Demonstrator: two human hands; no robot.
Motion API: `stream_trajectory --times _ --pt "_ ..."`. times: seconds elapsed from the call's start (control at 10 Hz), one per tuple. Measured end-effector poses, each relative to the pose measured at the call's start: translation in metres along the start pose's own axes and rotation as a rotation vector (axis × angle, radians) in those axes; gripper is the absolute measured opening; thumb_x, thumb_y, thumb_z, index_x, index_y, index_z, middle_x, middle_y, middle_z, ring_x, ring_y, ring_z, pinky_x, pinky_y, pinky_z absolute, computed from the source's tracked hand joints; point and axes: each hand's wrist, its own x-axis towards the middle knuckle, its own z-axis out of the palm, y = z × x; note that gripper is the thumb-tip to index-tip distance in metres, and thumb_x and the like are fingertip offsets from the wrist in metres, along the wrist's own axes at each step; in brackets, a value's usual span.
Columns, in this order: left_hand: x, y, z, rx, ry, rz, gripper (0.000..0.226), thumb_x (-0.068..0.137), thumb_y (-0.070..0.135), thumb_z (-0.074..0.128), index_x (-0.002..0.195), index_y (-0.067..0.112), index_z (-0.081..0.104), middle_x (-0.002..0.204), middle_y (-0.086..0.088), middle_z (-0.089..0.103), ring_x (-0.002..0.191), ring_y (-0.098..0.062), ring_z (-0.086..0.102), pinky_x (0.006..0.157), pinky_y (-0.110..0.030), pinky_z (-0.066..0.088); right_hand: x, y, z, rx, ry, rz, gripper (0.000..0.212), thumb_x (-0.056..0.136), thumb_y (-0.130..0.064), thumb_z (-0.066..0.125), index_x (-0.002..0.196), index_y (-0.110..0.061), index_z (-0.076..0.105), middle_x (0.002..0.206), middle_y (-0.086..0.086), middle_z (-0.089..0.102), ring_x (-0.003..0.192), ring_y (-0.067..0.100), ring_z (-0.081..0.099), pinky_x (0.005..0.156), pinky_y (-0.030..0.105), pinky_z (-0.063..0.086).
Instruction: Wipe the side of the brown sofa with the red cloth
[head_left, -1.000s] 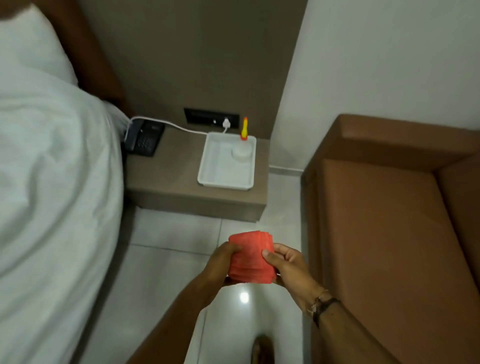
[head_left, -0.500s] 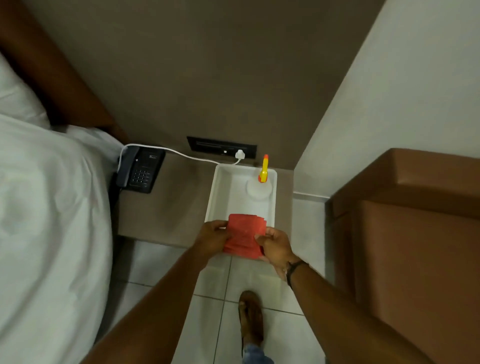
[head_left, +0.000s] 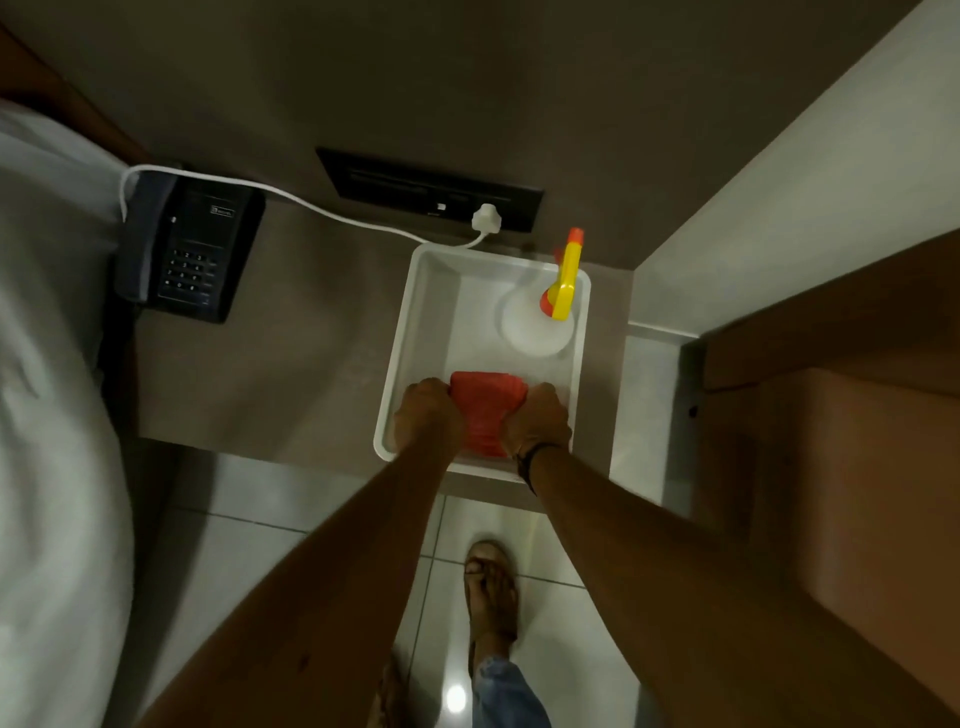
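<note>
A folded red cloth (head_left: 485, 410) sits in the near end of a white tray (head_left: 415, 332) on the bedside table. My left hand (head_left: 427, 415) grips its left edge and my right hand (head_left: 537, 421) grips its right edge; a dark band circles the right wrist. Whether the cloth rests on the tray floor or hovers just above it, I cannot tell. The brown sofa (head_left: 841, 467) stands at the right, its arm and side panel facing the gap beside the table.
A white spray bottle with a yellow and orange trigger (head_left: 545, 317) stands in the tray's far right corner. A black telephone (head_left: 192, 249) and a white cable (head_left: 311, 205) lie on the table. The white bed (head_left: 52, 415) fills the left. My sandalled foot (head_left: 491, 592) is on the tiled floor.
I have stepped toward the bedside table. Both hands carried the red cloth forward from above the floor, over the tray's near rim and down into the tray.
</note>
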Motion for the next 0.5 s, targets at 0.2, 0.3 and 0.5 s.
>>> stream_trajectory --times 0.2,0.3,0.5 --pt "-0.009 0.003 0.013 0.084 0.158 0.094 0.023 0.104 0.017 0.049 0.125 0.011 0.056 0.121 -0.014 0.064 0.106 -0.038 0.069 0.087 -0.051 0.057 -0.01 -0.007 -0.001 -0.112 0.129 -0.049 0.032 0.105 -0.018 0.05 0.135 -0.008 0.047 0.131 0.017 0.066 0.121 0.041 0.066 0.1 0.051 0.054" --pt "-0.018 0.009 0.002 0.151 0.142 0.116 0.028 0.102 0.011 0.055 0.129 0.012 0.05 0.126 -0.015 0.06 0.107 -0.037 0.069 0.085 -0.05 0.059 -0.019 -0.013 -0.006 -0.122 0.13 -0.056 0.032 0.106 -0.02 0.047 0.136 -0.01 0.047 0.13 0.016 0.068 0.12 0.04 0.067 0.1 0.051 0.055" --pt "-0.078 0.02 -0.071 0.124 0.178 0.369 0.066 0.098 0.018 0.061 0.158 0.016 0.034 0.162 -0.012 0.043 0.146 -0.036 0.046 0.114 -0.051 0.045 -0.099 -0.028 -0.072 0.076 0.267 -0.195 0.032 0.092 -0.04 0.073 0.116 -0.025 0.057 0.108 0.003 0.075 0.103 0.03 0.074 0.086 0.039 0.061"
